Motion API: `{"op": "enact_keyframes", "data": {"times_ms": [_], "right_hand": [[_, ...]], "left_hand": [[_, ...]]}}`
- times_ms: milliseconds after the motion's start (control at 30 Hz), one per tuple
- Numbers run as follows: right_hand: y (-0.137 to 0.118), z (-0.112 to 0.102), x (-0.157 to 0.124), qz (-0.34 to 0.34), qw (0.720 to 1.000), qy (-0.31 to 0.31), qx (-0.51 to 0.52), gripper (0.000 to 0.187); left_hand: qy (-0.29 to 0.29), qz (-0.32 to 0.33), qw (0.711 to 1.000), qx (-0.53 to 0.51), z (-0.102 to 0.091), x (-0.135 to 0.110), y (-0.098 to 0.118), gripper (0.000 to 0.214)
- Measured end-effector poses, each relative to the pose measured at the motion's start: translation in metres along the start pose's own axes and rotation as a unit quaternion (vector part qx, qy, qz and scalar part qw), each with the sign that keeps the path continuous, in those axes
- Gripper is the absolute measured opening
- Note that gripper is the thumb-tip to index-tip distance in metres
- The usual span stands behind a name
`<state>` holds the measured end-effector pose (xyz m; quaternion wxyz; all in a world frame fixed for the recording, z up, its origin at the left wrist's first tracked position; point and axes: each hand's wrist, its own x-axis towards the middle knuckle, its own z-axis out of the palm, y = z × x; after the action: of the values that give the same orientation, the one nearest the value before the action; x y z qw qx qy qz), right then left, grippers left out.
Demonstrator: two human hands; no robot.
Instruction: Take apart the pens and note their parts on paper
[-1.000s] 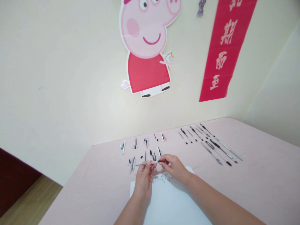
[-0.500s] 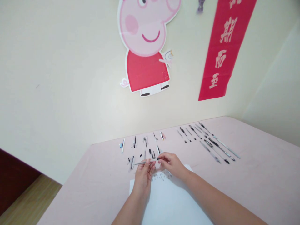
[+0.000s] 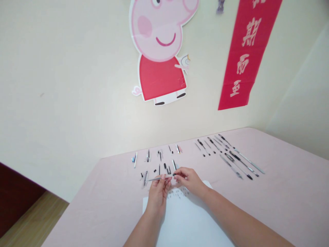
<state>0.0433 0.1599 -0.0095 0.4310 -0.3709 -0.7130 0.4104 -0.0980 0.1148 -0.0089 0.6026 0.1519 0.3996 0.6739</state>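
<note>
My left hand is closed around a thin greyish pen, held nearly level with its narrow end to the left. At the pen's right end, my right hand pinches a small black piece. The fingers partly hide that piece, and I cannot tell whether it is joined to the pen. Both hands are above the far edge of a white sheet, which has small dark marks near its top. Just beyond the fingers lie a black-and-white pen part and small black pieces.
Several pen parts, including a white barrel, are in two rows at the back left of the pink-covered table. To the right lie several whole pens and refills, one a black pen. A pig cutout and a red banner hang on the wall.
The view has shifted very slightly. Both hands keep nearly the same position and grip on the pen and the black piece.
</note>
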Motion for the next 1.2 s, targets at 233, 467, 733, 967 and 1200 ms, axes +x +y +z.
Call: {"op": "enact_keyframes", "data": {"times_ms": [233, 467, 733, 967, 1200], "right_hand": [[0.0046, 0.0008, 0.0006, 0.025, 0.999, -0.001, 0.032, 0.011], [0.0042, 0.0020, 0.0007, 0.065, 0.992, -0.008, 0.108, 0.016], [0.0013, 0.0005, 0.0012, 0.069, 0.990, -0.014, 0.119, 0.017], [0.0008, -0.0016, 0.0003, 0.042, 0.995, -0.028, 0.084, 0.022], [-0.0015, -0.0038, -0.0001, 0.019, 0.998, -0.043, 0.030, 0.033]], "left_hand": [[-0.017, 0.006, 1.000, 0.001, 0.0006, -0.0002, 0.0001, 0.003], [-0.036, 0.005, 0.999, -0.007, -0.0008, -0.0010, 0.0005, 0.009], [-0.063, 0.014, 0.998, -0.004, -0.0043, 0.0008, -0.0016, 0.014], [-0.069, 0.014, 0.997, 0.008, -0.0013, -0.0020, 0.0001, 0.018], [-0.069, 0.011, 0.997, 0.018, 0.0021, -0.0059, 0.0011, 0.020]]}}
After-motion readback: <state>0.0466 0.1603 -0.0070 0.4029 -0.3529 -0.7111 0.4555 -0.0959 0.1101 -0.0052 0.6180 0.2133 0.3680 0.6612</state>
